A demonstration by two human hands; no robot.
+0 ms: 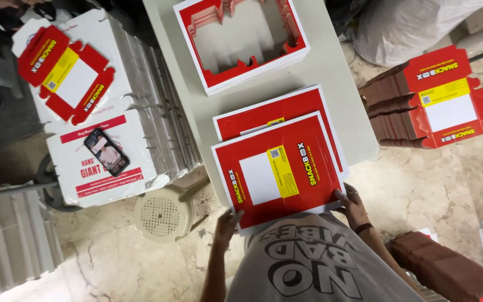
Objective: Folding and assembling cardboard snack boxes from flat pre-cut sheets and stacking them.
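fingers of the right hand are clamped on the near right corner of a red printed sheet, thumb under the edge as far as can be told. fingers of the left hand are curled over the near left corner of the same sheet, so it's gripped at both corners. the sheet sits on top of a short stack of red sheets, right at the near edge of the pale desk, slightly overhanging toward the body.

further back on the desk a pile of punched-out frames is laid, just red borders with the middles gone. off to the left, white flat boxes are stacked, with one die-cut red blank and a phone laid on top. to the right a pile of die-cut blanks is set on the floor, well apart from the desk.

by the looks of it, the step in hand is the top sheet being squared up or lifted off the stack. for the next move, an even pull at both corners would probably be needed, so only one sheet is taken and the one below isn't dragged along.
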